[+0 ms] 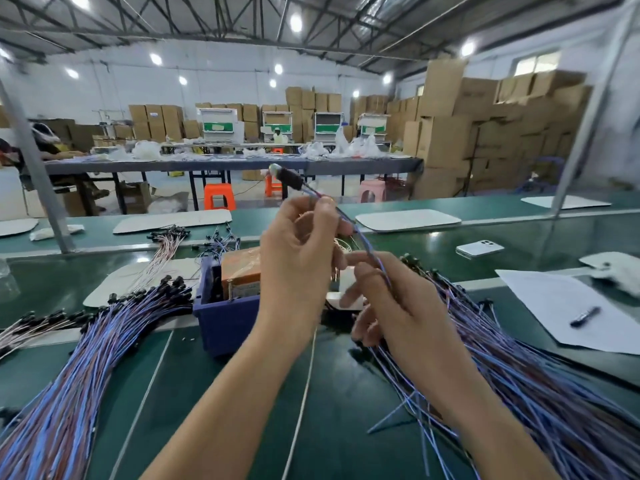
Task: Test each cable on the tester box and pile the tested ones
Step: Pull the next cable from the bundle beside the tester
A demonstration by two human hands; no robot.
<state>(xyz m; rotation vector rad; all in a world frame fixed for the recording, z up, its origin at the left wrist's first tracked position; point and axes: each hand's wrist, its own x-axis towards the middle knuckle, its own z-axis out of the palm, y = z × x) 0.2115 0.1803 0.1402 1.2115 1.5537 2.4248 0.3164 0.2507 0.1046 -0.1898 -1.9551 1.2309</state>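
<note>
My left hand (301, 247) pinches a thin blue-and-red cable (360, 237) just below its black cylindrical end (289, 177), which is raised above the bench. My right hand (388, 299) holds the same cable lower down between curled fingers. Behind my hands stands a dark blue tray (221, 320) with an orange tester box (240, 271) in it, partly hidden by my left forearm. A large fan of blue and red cables (104, 348) lies to the left. Another heap of cables (519, 368) lies to the right, under my right arm.
White paper (568, 306) with a black pen (584, 317) lies at the right, a white phone (479, 248) beyond it. Pink-white cables (166, 247) and white boards (408, 220) rest on the green bench (346, 427). Metal posts (38, 174) rise at both sides.
</note>
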